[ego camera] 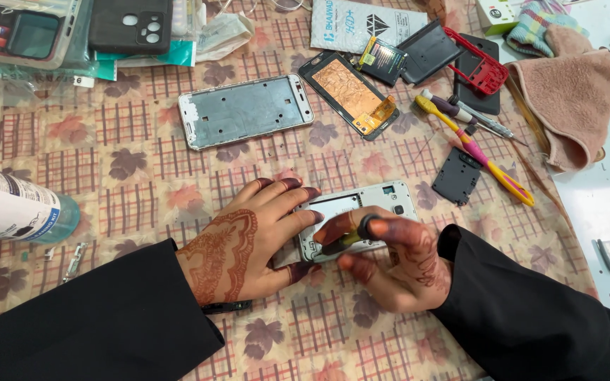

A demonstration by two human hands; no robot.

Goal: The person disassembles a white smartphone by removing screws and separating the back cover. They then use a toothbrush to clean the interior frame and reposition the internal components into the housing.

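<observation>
Seen from above, the left hand (238,243) presses flat on a white, opened phone body (358,219) lying mid-table on a leaf-patterned cloth (135,183). The right hand (397,264) grips a small yellow-and-black screwdriver (351,238) against it. A silver phone frame (245,111) lies beyond.

A metal frame (246,111) and copper-backed screen (351,94) lie mid-bench, a bottle (15,206) at the left edge, a brown towel (572,97) by the right edge.

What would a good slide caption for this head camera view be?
Left hand steadies a phone frame while right hand works a screwdriver into it.
</observation>
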